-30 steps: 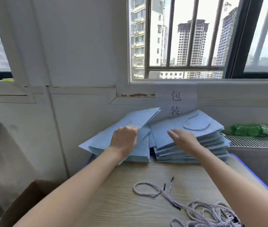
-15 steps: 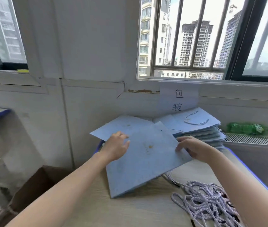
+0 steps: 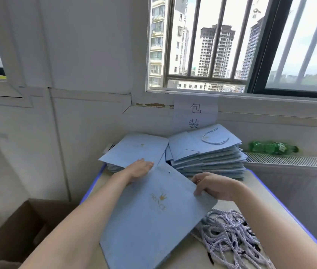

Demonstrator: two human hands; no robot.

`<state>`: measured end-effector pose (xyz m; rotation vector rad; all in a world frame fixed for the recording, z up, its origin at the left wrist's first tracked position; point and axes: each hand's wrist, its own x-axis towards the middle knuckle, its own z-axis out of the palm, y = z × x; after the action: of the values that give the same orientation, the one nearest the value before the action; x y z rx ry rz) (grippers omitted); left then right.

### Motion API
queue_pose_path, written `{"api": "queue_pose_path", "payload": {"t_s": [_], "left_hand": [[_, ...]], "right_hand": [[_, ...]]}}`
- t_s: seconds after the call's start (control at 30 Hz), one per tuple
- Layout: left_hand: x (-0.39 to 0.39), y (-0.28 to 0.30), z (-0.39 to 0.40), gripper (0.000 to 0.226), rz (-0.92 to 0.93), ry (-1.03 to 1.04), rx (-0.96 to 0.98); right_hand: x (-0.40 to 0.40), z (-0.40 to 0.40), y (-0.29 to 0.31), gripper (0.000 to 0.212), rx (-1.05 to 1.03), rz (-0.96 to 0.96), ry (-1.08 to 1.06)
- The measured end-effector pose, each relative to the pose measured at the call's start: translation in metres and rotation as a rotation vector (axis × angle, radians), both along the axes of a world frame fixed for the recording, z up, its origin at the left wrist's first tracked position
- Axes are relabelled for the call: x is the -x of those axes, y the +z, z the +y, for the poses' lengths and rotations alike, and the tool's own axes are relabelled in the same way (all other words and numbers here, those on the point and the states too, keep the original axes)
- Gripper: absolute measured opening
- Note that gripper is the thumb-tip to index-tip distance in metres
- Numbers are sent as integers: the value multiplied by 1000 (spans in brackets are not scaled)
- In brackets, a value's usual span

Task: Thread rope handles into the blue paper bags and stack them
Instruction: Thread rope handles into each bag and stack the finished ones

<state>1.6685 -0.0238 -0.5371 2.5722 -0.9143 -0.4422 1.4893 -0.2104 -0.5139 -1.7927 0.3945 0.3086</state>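
A flat blue paper bag (image 3: 153, 216) with a gold crown logo lies on the table in front of me, tilted. My left hand (image 3: 140, 168) rests flat with straight fingers at the bag's far left corner. My right hand (image 3: 212, 186) grips the bag's right edge, fingers curled over it. Behind stand two piles of blue bags: a left pile without handles (image 3: 136, 150) and a taller right pile (image 3: 210, 152) whose top bag shows a rope handle (image 3: 214, 136). A heap of twisted rope handles (image 3: 229, 235) lies at the right, partly under the bag.
The wooden table (image 3: 190, 255) has a blue edge. A green plastic bottle (image 3: 270, 147) lies on the radiator ledge at the right. An open cardboard box (image 3: 19, 228) sits on the floor at the left. A paper sign (image 3: 195, 113) hangs below the window.
Both hands have drawn one bag off the left pile and toward me onto the table. It now lies logo side up over part of the rope heap.
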Motion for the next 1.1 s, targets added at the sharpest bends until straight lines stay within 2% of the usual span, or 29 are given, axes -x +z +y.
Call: {"api": "queue_pose_path", "payload": {"t_s": [0.03,0.1,0.17,0.23,0.37,0.5,0.57,0.63,0.7,0.8,0.87,0.97,1.1], "left_hand": [[0,0,-1,53,-22,1,38],[6,0,1,48,-180,24,83],[21,-3,5,42,-410,101,61],[41,-9,13,39,-524,168,47],[71,-38,31,56,-420,113,-97],[77,-63,45,78,-427,124,-14],[71,-65,44,84,-446,108,35],[65,-62,41,92,-442,73,88],[56,-61,38,95,-464,-23,123],[46,-59,36,99,-478,-214,175],[45,-60,37,93,-491,-271,241],[50,-59,39,70,-529,-273,349],[53,-55,42,45,-692,-303,394]], "right_hand": [[0,8,-1,15,3,-7,15],[-2,22,-3,8,112,-8,82],[-4,33,-5,19,296,-5,168],[-9,39,-9,27,477,-38,191],[-27,32,-30,16,713,-221,-2],[-34,22,-60,14,746,-324,-87],[-30,16,-63,12,635,-372,-39],[-26,15,-61,9,615,-393,77],[-25,17,-62,10,671,-412,144],[-27,17,-64,11,826,-439,99],[-28,12,-64,6,898,-442,-1],[-33,3,-68,9,1010,-433,-149],[-35,-5,-71,12,1076,-406,-300]]}}
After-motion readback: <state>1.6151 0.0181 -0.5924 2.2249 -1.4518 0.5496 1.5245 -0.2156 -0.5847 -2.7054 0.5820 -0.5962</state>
